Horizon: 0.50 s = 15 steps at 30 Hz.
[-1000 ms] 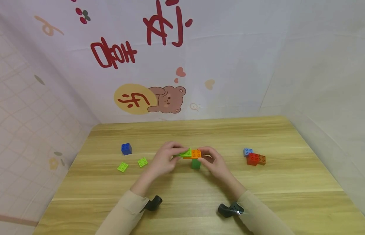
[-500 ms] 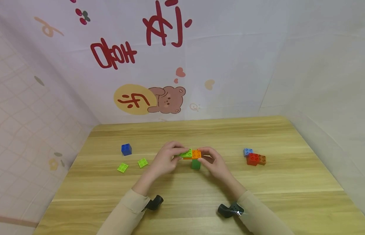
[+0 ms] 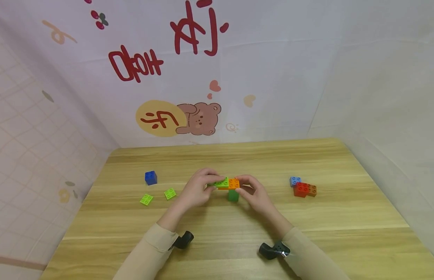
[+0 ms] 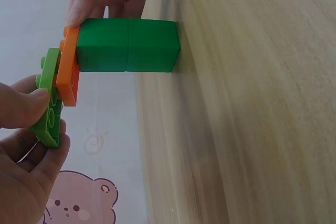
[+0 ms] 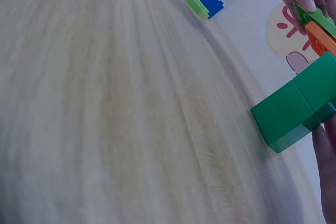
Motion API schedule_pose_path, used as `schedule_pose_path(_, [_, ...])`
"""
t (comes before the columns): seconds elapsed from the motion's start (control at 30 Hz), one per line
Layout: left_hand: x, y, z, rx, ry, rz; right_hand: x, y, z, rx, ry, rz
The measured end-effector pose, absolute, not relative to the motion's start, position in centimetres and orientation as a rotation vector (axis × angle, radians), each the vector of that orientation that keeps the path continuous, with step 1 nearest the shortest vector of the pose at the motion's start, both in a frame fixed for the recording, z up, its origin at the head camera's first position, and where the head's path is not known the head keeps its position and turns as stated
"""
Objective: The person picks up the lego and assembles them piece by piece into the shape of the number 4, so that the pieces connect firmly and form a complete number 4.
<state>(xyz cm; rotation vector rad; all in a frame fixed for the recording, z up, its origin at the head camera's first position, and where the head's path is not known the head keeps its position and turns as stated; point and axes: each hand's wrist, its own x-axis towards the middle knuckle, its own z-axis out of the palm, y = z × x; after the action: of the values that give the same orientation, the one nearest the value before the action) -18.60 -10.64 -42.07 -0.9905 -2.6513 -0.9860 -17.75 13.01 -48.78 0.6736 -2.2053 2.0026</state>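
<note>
Two green building blocks [image 4: 126, 45] stand stacked on the table, with a flat orange block [image 3: 234, 183] on top, overhanging to the left. My left hand [image 3: 197, 188] pinches a flat light green block [image 4: 50, 98] between thumb and fingers. Its inner end lies over the orange block's left part, and its outer end sticks out past it. In the left wrist view it looks slightly tilted against the orange block; I cannot tell if it is fully seated. My right hand [image 3: 254, 193] grips the orange block's right end with thumb and fingers, at the top of the stack.
On the left lie a blue block [image 3: 151, 177] and two flat light green blocks, one nearer [image 3: 146, 199] and one farther right [image 3: 170, 193]. To the right sit a light blue block [image 3: 295, 181], a red block [image 3: 300, 189] and a brown block [image 3: 312, 190], close together.
Almost nothing moves. Both hands keep their grips, and the light green block shifts very slightly to the right over the orange one.
</note>
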Motion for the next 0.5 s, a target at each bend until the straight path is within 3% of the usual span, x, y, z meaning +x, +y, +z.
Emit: schedule_pose_path(0.5, [-18.6,-10.6,-41.9,-0.978,-2.661,-1.012,-16.8,12.8,-47.0,0.685,-2.212,1.991])
